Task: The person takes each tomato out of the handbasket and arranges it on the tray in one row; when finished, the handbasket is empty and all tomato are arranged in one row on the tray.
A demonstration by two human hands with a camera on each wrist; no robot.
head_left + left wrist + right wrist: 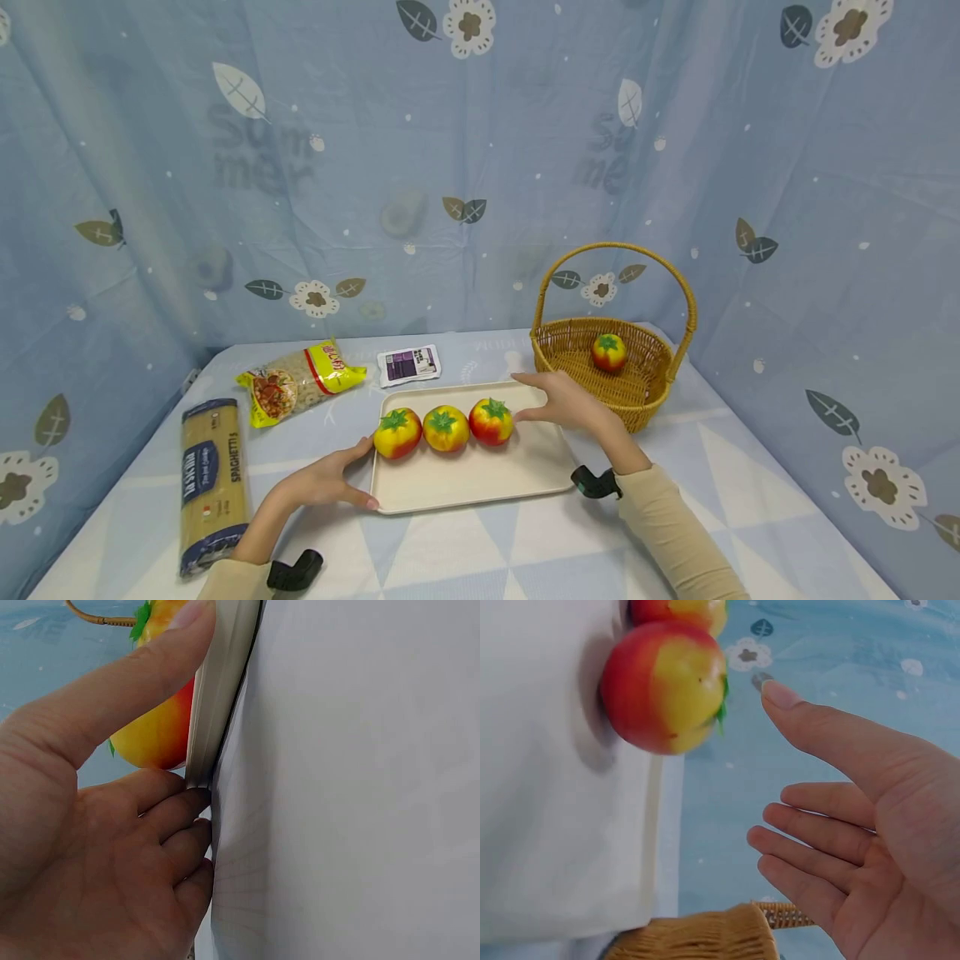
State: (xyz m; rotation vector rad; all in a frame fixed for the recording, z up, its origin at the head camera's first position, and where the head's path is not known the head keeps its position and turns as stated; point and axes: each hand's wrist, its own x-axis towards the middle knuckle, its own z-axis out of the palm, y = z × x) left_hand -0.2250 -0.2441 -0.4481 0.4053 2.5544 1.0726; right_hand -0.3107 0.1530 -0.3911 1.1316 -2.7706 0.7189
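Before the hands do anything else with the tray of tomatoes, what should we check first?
1. Left hand grips the tray edge: ok, thumb above, fingers under.
2. Right hand grips the tray: not ok, open beside it.
3. Three toy tomatoes sit on the tray: ok, in a row.
4. Basket apart from the tray: cannot tell, very close.
5. Spaghetti pack away from the left hand: ok.

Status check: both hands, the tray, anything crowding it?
Left hand grips cream plastic tray at its left edge. Right hand open beside right edge, not gripping. Three red-yellow toy tomatoes in a row on the tray. Wicker basket close behind right hand.
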